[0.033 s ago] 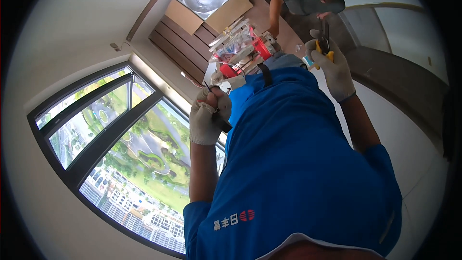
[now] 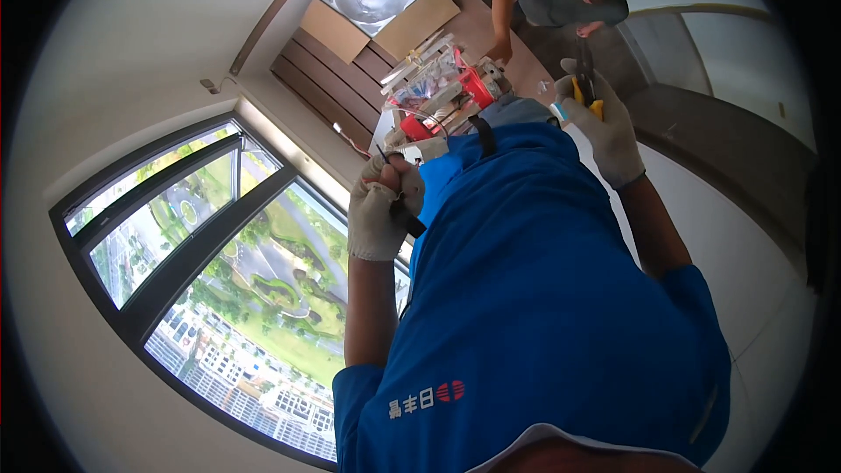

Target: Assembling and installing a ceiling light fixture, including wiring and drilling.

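My left hand (image 2: 378, 215), in a pale work glove with bare fingertips showing, is closed near the window. Its fingers pinch a thin dark wire (image 2: 383, 155) whose tip sticks up past them. A black blocky piece (image 2: 408, 220) juts out below the palm; what it belongs to is hidden. Farther right, my gloved right hand (image 2: 613, 136) is wrapped round pliers (image 2: 585, 86) with yellow handles and dark jaws pointing away from me. A small light-blue and white piece (image 2: 560, 111) shows beside that hand; I cannot tell whether it is held.
Beyond my waist stands a cluttered pile of tools and parts with red pieces (image 2: 476, 88). An open cardboard box (image 2: 419, 15) with a plastic-wrapped round item lies farther off. A co-worker (image 2: 561, 0) leans in at the upper right. The window (image 2: 263, 271) is on my left.
My left hand has shifted slightly to the right. The pliers in my right hand have tipped and moved a little to the left. The co-worker's arm has moved slightly.
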Action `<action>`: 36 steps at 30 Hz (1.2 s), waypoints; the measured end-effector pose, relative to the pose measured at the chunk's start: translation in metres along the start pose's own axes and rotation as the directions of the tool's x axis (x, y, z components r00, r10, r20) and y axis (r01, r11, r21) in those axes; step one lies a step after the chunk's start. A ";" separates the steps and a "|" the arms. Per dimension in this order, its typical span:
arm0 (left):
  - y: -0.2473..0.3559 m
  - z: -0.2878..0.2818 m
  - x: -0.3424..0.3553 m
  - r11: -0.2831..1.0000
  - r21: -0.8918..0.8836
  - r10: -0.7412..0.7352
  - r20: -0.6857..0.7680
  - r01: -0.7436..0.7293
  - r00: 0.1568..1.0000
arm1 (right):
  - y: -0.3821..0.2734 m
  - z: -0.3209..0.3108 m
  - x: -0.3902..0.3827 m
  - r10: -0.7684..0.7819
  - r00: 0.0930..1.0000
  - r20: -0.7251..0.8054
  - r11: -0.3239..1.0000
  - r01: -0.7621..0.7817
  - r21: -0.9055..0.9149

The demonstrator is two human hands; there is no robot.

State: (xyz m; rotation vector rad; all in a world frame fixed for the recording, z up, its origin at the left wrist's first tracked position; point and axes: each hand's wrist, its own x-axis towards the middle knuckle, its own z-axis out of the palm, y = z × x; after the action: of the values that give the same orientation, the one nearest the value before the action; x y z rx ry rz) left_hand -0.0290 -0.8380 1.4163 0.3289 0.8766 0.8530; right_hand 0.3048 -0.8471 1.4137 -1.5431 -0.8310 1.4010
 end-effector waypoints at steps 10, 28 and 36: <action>-0.004 0.026 0.024 0.969 0.182 -0.171 0.012 0.166 0.985 | -0.002 0.069 -0.014 -0.422 0.825 0.376 0.384 0.539 -0.750; 0.008 0.051 0.022 0.847 0.522 -0.082 -0.068 0.105 0.994 | -0.007 0.086 0.000 -0.489 0.754 0.440 0.236 0.599 -0.765; 0.009 0.053 0.022 0.828 0.549 -0.071 -0.100 0.114 0.993 | -0.008 0.087 0.001 -0.511 0.738 0.441 0.209 0.605 -0.768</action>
State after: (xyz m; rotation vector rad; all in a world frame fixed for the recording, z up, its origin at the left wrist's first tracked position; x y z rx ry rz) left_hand 0.0156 -0.8113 1.4425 0.7607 1.1987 0.5044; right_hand 0.2196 -0.8289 1.4215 -1.5604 -2.2079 0.3812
